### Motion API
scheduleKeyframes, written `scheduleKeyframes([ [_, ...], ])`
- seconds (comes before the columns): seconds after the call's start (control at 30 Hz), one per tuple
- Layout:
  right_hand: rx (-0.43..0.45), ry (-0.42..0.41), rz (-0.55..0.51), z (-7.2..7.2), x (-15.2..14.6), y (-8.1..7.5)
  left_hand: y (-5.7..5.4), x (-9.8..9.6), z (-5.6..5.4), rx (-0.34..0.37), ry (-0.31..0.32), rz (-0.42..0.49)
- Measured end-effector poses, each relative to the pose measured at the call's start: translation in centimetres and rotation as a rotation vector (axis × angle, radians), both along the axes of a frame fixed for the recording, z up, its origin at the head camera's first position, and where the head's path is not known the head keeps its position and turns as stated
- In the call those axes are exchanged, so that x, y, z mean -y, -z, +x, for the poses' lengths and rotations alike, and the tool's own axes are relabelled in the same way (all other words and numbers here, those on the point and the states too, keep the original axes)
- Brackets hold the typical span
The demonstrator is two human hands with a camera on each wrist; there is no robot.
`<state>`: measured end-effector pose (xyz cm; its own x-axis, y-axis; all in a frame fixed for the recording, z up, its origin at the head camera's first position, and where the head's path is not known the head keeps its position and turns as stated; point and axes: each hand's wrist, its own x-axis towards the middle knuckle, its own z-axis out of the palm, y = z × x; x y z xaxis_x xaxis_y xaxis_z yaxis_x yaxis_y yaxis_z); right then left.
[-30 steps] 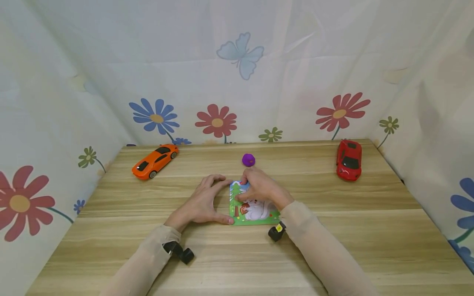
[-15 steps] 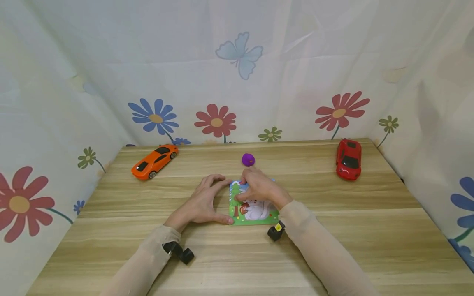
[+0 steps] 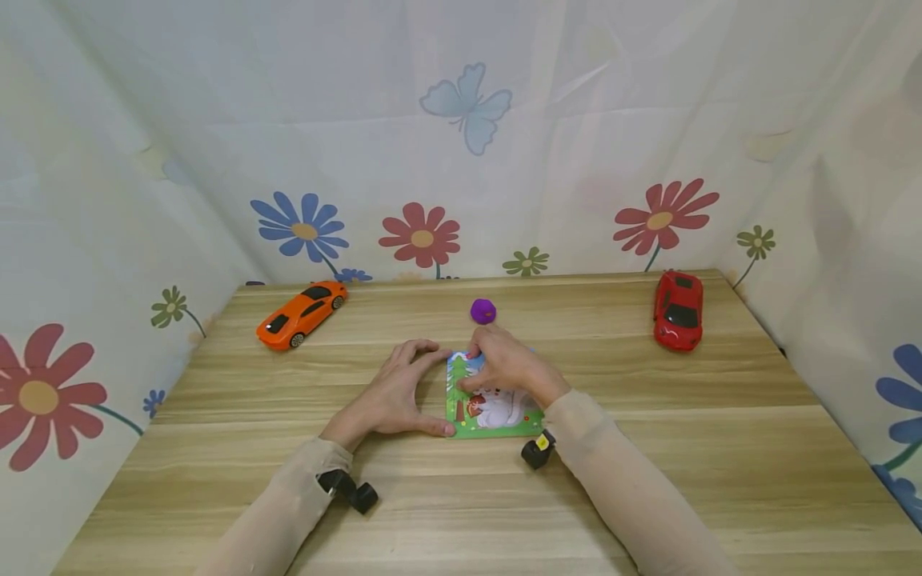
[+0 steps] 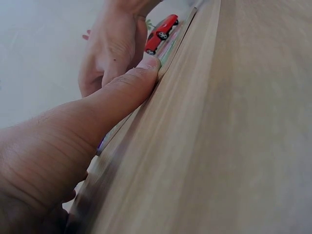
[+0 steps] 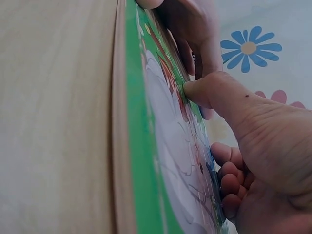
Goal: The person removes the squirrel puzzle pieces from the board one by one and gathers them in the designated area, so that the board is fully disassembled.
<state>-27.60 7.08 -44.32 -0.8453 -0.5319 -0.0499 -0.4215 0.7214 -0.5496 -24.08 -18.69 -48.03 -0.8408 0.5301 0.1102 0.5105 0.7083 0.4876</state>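
A small flat jigsaw puzzle (image 3: 497, 412) with a cartoon picture lies in the middle of the table; thin cut lines cross its surface in the right wrist view. My left hand (image 3: 389, 396) grips its left side, thumb at the near corner and index finger at the far one. In the left wrist view the thumb (image 4: 122, 92) sits right against the board's edge. My right hand (image 3: 507, 364) is over the upper part, its thumb (image 5: 204, 90) pressed on the picture and its fingers curled near the far edge. That hand hides part of the picture.
Behind the puzzle sits a purple lump (image 3: 483, 311). An orange toy car (image 3: 302, 314) stands at the back left, a red toy car (image 3: 679, 312) at the back right. A flower-printed curtain (image 3: 461, 184) encloses the wooden table (image 3: 432, 512) at the back and sides.
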Motion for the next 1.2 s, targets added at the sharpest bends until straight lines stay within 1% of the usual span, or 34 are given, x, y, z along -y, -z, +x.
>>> scheduleKeyframes([
  [0.37,0.007,0.009,0.008,0.02,0.09,-0.17,-0.38,-0.09,-0.02,0.004,0.003,-0.001],
  [0.5,0.003,0.013,0.016,-0.05,0.06,-0.23,-0.42,-0.13,-0.11,0.017,-0.006,-0.013],
  [0.8,-0.008,0.004,0.020,-0.06,0.03,-0.27,-0.31,-0.12,-0.14,0.031,-0.011,-0.021],
  [0.97,0.012,0.003,0.014,0.02,0.08,-0.20,-0.11,-0.03,-0.12,0.026,-0.007,-0.020],
  [1.2,0.011,0.005,0.014,0.04,0.09,0.05,0.20,0.02,-0.21,0.024,-0.009,-0.017],
])
